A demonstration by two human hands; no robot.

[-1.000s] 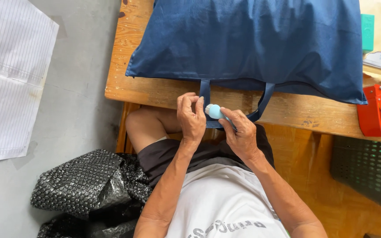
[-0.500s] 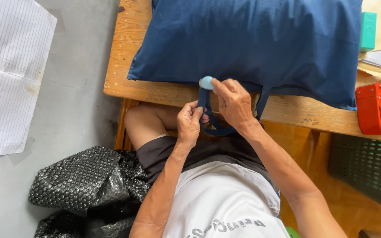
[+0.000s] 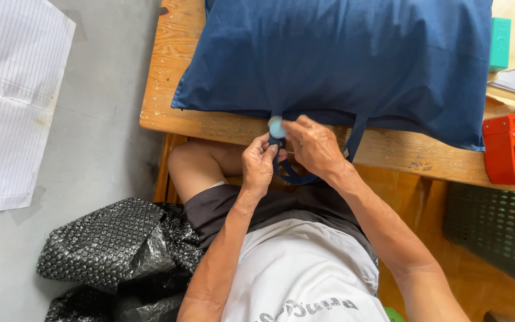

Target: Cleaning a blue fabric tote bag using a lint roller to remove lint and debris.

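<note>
A large dark blue cloth bag (image 3: pixel 353 59) lies on a wooden table (image 3: pixel 210 122), its strap handle (image 3: pixel 290 173) hanging over the near edge. My right hand (image 3: pixel 314 146) grips a small light blue tool (image 3: pixel 276 126) and presses its round end where the left strap meets the bag. My left hand (image 3: pixel 260 164) pinches that strap just below the tool.
A red tape dispenser (image 3: pixel 511 149) sits at the table's right end, with a teal block (image 3: pixel 499 42) and papers beyond. Black bubble wrap (image 3: pixel 114 250) lies on the floor at my left. Lined white paper (image 3: pixel 13 101) lies on the grey floor. A dark perforated crate (image 3: pixel 496 229) stands lower right.
My right hand has carried the light blue tool from over my lap up to the bag's edge, then slightly down onto the strap. My left hand stayed on the strap.
</note>
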